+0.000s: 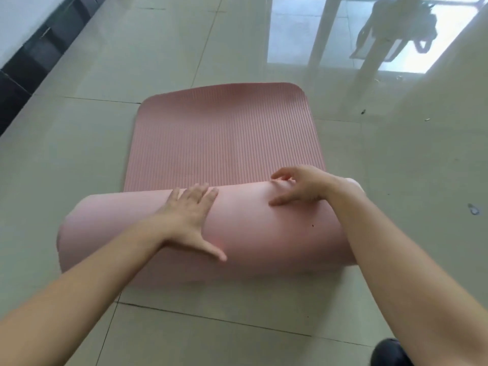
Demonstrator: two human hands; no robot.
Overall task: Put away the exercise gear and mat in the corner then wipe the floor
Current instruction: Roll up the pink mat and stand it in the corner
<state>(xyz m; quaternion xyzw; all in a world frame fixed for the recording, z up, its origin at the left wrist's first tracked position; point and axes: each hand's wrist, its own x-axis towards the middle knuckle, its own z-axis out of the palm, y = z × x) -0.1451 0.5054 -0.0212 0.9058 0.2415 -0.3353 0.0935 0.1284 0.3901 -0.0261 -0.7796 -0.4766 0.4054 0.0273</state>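
Note:
A pink ribbed exercise mat (224,138) lies on the tiled floor, its near part wound into a thick roll (264,233). The flat part stretches away from me, ending in rounded corners. My left hand (190,215) presses flat on the top of the roll with straight fingers and the thumb spread out. My right hand (298,186) rests on the roll's far right side, fingers bent loosely over its upper edge and thumb against the surface. Both forearms reach in from the bottom of the view.
Glossy pale floor tiles (105,128) surround the mat. A dark skirting and white wall (31,48) run along the left. Bright window reflections (369,35) shine at the upper right. Small bits of debris (472,209) lie to the right, and a dark shoe (390,352) shows at the bottom.

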